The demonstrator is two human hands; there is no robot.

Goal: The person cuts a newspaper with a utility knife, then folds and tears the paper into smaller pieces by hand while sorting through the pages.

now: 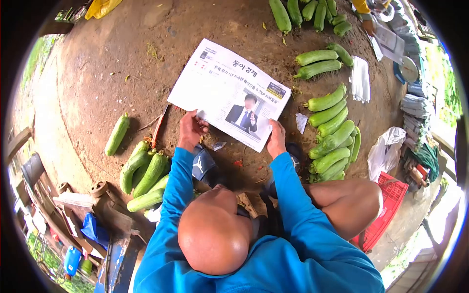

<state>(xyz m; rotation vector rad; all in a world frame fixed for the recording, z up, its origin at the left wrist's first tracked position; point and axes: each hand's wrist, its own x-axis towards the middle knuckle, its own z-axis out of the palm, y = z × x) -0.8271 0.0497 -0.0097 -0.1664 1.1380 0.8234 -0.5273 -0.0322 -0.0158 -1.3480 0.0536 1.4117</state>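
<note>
Newspaper [229, 90] lies spread flat on the bare dirt ground [107, 73], square in front of the squatting person in the blue long-sleeved top, its near edge held down at two spots. The left hand [191, 129] rests on the near left corner with fingers curled and pinching the paper's edge; the right hand [276, 140] presses on the near right corner, fingers bent over the margin, though how firmly they clamp it cannot be told. By the look of it the sheet is being laid out and smoothed as a wrapping surface, so the step in hand is the spreading of the paper; the next move would call for freeing one hand to reach a gourd while the other keeps the sheet from lifting. Just to the left of the paper sits a heap of green gourds [144, 173], with a single gourd [117, 134] apart from it further left. To the right a longer row of gourds [332, 136] runs along the ground, and more gourds [305, 12] lie at the far edge. A red crate [386, 210] and a white plastic bag [386, 149] stand beyond the right knee.
</note>
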